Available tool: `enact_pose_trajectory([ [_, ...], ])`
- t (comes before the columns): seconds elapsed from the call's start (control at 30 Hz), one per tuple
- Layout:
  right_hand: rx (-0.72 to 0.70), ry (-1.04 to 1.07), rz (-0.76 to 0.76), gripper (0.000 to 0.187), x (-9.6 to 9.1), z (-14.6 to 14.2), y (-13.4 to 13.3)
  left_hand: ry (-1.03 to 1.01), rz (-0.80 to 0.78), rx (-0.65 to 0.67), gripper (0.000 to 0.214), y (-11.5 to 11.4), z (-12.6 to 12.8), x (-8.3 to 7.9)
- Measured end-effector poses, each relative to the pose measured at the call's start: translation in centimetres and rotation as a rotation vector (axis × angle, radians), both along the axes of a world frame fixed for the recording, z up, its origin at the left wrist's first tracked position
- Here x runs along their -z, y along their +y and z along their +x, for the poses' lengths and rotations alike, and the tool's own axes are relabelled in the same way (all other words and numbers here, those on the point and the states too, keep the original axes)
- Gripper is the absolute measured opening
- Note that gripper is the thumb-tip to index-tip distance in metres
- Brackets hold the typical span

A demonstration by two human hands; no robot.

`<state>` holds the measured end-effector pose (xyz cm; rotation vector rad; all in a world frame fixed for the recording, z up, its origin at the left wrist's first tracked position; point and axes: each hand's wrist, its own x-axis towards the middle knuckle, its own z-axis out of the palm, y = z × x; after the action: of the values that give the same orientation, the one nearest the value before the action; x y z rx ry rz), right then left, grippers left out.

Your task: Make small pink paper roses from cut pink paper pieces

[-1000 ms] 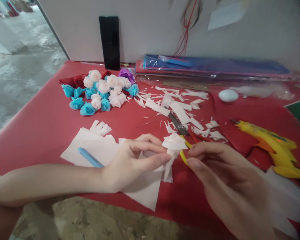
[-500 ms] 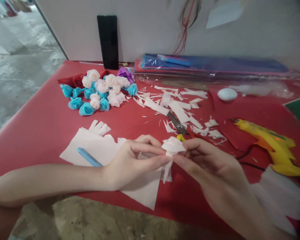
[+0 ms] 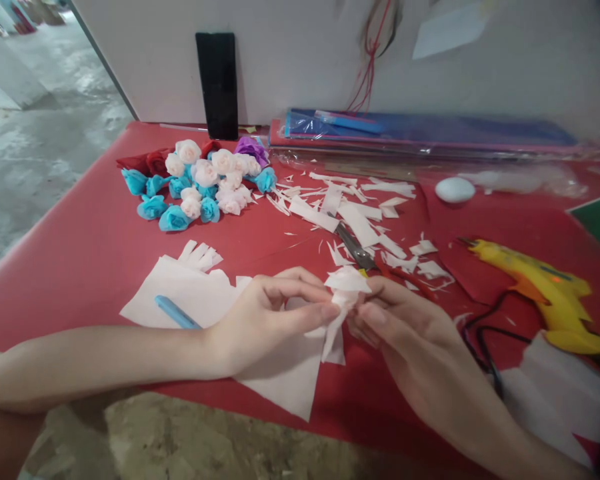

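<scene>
A small white paper flower (image 3: 347, 285) with a loose strip hanging below it is held just above the red table (image 3: 80, 253). My left hand (image 3: 273, 317) pinches its left side with thumb and fingers. Touching its right side, my right hand (image 3: 405, 327) has its fingertips closed on the flower's base. Under my left hand lies a white paper sheet (image 3: 215, 313) with a blue pen (image 3: 176, 312) on it.
A pile of white, blue, red and purple paper roses (image 3: 200, 183) sits at the back left. White paper scraps (image 3: 360, 213) and scissors (image 3: 356, 252) lie behind my hands. A yellow glue gun (image 3: 540, 290) with black cord lies right. Wrapped paper packs (image 3: 430, 133) line the wall.
My right hand has moved left from the scissors' yellow handle to the flower and closed on it. My left hand has stayed put, holding the flower.
</scene>
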<state>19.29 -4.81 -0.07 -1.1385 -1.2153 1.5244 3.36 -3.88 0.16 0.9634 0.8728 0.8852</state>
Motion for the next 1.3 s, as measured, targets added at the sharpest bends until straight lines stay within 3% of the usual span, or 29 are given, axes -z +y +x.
enact_pose_trajectory([
  [0.3,0.084,0.022,0.114,0.015,-0.4,0.7,-0.2,0.005,-0.030,-0.039,0.013,0.0,0.1,0.1],
  [0.43,0.169,-0.053,0.185,0.006,-0.4,0.8,-0.3,-0.073,-0.115,-0.043,0.012,0.0,0.1,0.0],
  [0.6,0.203,-0.091,0.169,0.005,-0.3,0.8,-0.7,-0.174,-0.190,-0.030,0.007,-0.1,0.1,0.1],
  [0.73,0.176,-0.199,0.208,0.012,-0.7,0.7,-0.9,-0.214,-0.210,-0.020,0.009,-0.2,0.2,0.1],
  [0.9,0.182,-0.385,0.390,0.010,-1.3,0.7,-0.8,-0.219,-0.197,-0.018,0.008,-0.1,0.2,0.2],
  [1.07,0.075,-0.308,0.320,0.020,-1.0,0.5,-0.6,-0.217,-0.124,-0.040,0.006,-0.2,0.0,0.5],
  [1.2,-0.143,-0.184,0.143,0.024,-0.7,0.0,-0.4,-0.181,-0.109,-0.026,0.011,-0.2,0.1,0.3],
  [1.3,-0.184,-0.083,0.007,0.029,-0.3,-0.3,-0.4,-0.133,-0.120,0.001,0.014,0.0,0.1,0.0],
])
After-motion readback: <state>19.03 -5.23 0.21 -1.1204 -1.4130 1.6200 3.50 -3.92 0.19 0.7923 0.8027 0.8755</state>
